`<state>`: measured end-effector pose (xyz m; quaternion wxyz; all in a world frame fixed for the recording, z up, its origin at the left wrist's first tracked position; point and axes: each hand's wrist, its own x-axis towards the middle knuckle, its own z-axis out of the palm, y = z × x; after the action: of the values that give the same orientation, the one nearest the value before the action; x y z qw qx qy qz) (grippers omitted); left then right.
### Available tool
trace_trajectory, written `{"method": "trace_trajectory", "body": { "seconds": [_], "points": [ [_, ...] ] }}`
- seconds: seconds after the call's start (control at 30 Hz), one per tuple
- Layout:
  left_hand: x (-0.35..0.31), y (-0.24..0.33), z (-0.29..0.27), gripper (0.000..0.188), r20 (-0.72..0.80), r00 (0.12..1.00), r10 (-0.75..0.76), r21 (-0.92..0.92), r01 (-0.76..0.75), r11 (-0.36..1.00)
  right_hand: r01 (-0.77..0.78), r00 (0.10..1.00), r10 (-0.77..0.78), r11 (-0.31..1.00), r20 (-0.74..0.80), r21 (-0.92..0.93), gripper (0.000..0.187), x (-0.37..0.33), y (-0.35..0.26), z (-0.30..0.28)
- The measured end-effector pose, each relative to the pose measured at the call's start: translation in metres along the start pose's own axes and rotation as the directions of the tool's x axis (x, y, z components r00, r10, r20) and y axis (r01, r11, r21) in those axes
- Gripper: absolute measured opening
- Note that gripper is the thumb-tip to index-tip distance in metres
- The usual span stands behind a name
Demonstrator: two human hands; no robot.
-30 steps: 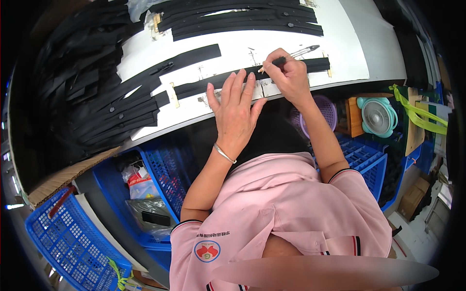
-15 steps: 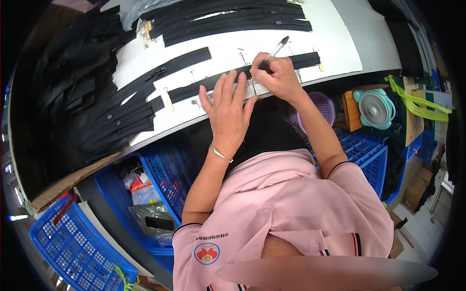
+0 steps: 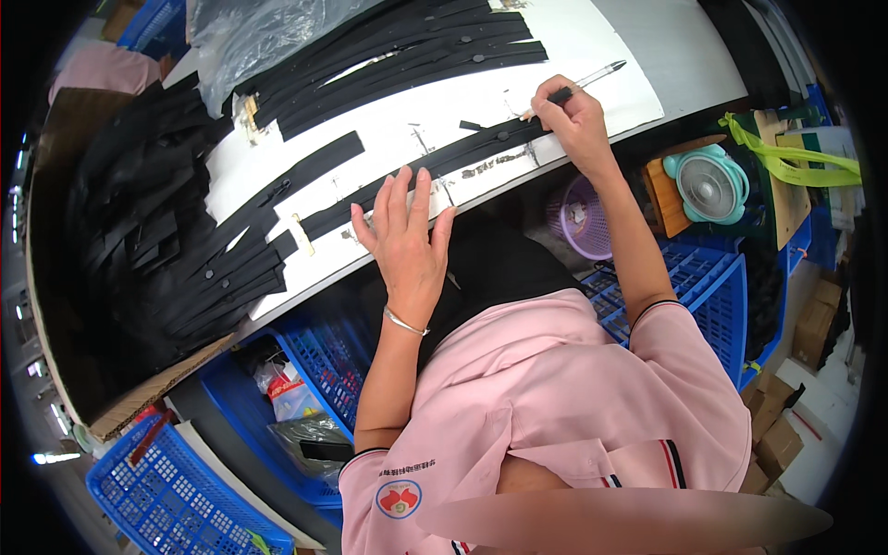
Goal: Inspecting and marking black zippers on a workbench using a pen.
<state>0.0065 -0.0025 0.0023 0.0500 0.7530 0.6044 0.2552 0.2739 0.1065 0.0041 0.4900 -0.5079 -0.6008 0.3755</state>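
Note:
A long narrow black fabric strip [image 3: 462,153] lies along the near edge of the white board [image 3: 622,102], with a dark round button-like spot on it. My left hand [image 3: 407,242] is open and palm down, its spread fingertips resting on the strip. Further right, my right hand [image 3: 578,120] is closed around a pen [image 3: 592,76] with a clear barrel and dark grip. The pen slants up to the right, and its lower end is by the strip's right part. Dark ink lines and smudges mark the board beside the strip.
More black strips [image 3: 407,65] lie at the back, and a dark heap [image 3: 129,213] fills a cardboard box [image 3: 157,379] at left. Plastic film [image 3: 268,46] is behind. Below the table edge are blue crates [image 3: 176,481], a purple basket [image 3: 583,217] and a turquoise fan [image 3: 708,183].
My right hand has moved right along the strip with the pen, which now leans lower. My left hand stays on the strip, farther from the right. The whole view has shifted slightly.

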Motion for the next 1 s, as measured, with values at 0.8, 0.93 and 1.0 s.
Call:
{"method": "trace_trajectory", "body": {
  "seconds": [0.8, 0.93, 1.0],
  "points": [
    [0.082, 0.063, 0.057, 0.01, -0.195, 0.975, 0.103, -0.277, -0.156, 0.948, 0.072, 0.997, -0.075, 0.98, -0.008, -0.184, 0.014, -0.003, -0.007, 0.009],
    [0.081, 0.063, 0.057, 0.011, -0.2, 0.974, 0.103, -0.273, -0.156, 0.949, 0.072, 0.997, -0.073, 0.997, 0.011, 0.033, 0.014, -0.005, 0.001, 0.005],
    [0.081, 0.063, 0.057, 0.011, -0.203, 0.974, 0.103, -0.278, -0.158, 0.947, 0.118, 0.989, -0.118, 0.993, 0.09, 0.012, 0.012, -0.004, 0.003, 0.002]
  ]
}}
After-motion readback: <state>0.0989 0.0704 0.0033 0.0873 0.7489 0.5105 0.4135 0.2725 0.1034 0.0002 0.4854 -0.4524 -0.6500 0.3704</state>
